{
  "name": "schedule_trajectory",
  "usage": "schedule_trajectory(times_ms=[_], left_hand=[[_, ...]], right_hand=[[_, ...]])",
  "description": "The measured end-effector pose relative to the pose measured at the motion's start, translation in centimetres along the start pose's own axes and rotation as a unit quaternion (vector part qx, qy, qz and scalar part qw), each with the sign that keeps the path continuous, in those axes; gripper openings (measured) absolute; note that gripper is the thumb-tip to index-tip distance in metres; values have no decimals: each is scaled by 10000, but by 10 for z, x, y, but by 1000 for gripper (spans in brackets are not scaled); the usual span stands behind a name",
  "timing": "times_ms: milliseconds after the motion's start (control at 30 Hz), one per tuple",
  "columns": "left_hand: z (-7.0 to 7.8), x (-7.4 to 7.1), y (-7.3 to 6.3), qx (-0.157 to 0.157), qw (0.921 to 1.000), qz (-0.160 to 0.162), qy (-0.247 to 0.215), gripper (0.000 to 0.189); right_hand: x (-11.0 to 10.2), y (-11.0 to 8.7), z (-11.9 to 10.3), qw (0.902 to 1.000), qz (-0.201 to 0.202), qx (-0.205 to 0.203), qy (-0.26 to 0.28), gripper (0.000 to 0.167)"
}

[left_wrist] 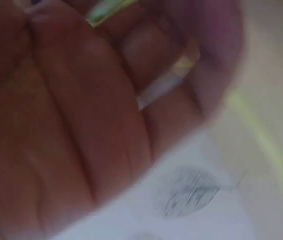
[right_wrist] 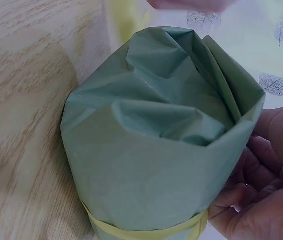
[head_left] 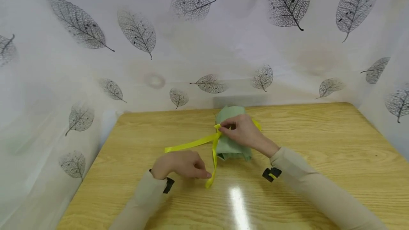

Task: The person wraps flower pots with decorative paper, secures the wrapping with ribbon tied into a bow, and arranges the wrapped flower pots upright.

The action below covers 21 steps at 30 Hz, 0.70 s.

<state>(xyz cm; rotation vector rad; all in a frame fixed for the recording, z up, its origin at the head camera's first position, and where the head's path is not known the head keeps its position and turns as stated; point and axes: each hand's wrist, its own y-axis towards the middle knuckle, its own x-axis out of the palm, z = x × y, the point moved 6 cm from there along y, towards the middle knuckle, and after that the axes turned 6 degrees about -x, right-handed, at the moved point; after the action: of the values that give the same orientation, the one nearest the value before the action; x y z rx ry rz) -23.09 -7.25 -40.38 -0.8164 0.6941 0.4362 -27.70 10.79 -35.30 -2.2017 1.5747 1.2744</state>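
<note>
A bundle wrapped in green paper (head_left: 231, 148) lies on the table, its folded end (right_wrist: 161, 120) facing the right wrist camera. Round its middle runs a yellow ribbon (head_left: 191, 144), with one tail stretching left and another towards the front. My right hand (head_left: 244, 130) rests over the bundle, pinching the ribbon where the tails meet. At the front tail, my left hand (head_left: 182, 164) pinches the ribbon near its end between thumb and fingers. The left wrist view is blurred; curled fingers (left_wrist: 171, 95) fill much of it, and a yellow strip shows beyond them. What the paper wraps is hidden.
The wooden table (head_left: 303, 134) extends around the bundle on all sides. Behind and beside it hangs a pale sheet (head_left: 198, 45) printed with dark leaves. Black straps are on both wrists, and a bright reflection lies near the table's front.
</note>
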Motion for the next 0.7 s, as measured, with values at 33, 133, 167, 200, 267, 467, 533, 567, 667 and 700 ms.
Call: schedule_trajectory(times_ms=[33, 133, 167, 200, 267, 467, 533, 567, 667, 700], left_hand=[[0, -8, 0, -13, 9996, 295, 10, 31], [1, -34, 1, 92, 9867, 1617, -120, 29], [3, -43, 1, 240, 9766, 2125, -216, 28], [5, -51, 2, 378, 9643, 2606, -282, 28], [9, -62, 4, 602, 9397, 3333, -479, 29], [17, -70, 16, 1092, 9090, 3924, -886, 24], [16, -70, 19, 1166, 9069, 3928, -977, 20], [16, -70, 20, 1194, 9061, 3933, -1000, 19], [14, -70, 24, 1265, 9034, 3977, -984, 18], [13, -70, 25, 1279, 9029, 3984, -980, 19]], right_hand=[[1, 0, 0, 10000, -14, -6, 8, 16], [2, 0, 1, 10000, -53, -30, 5, 16], [2, 0, 0, 10000, -59, -52, -6, 16], [2, 0, -1, 9999, -62, -84, -32, 16], [1, 1, -2, 9999, -48, -149, -65, 16], [2, 1, -3, 9993, 33, -356, -90, 15], [2, 0, -3, 9991, 57, -395, -116, 15], [2, 0, -3, 9990, 63, -412, -134, 15], [1, -1, -2, 9993, 60, -330, -158, 17], [0, -1, -2, 9996, 47, -263, -133, 17]])
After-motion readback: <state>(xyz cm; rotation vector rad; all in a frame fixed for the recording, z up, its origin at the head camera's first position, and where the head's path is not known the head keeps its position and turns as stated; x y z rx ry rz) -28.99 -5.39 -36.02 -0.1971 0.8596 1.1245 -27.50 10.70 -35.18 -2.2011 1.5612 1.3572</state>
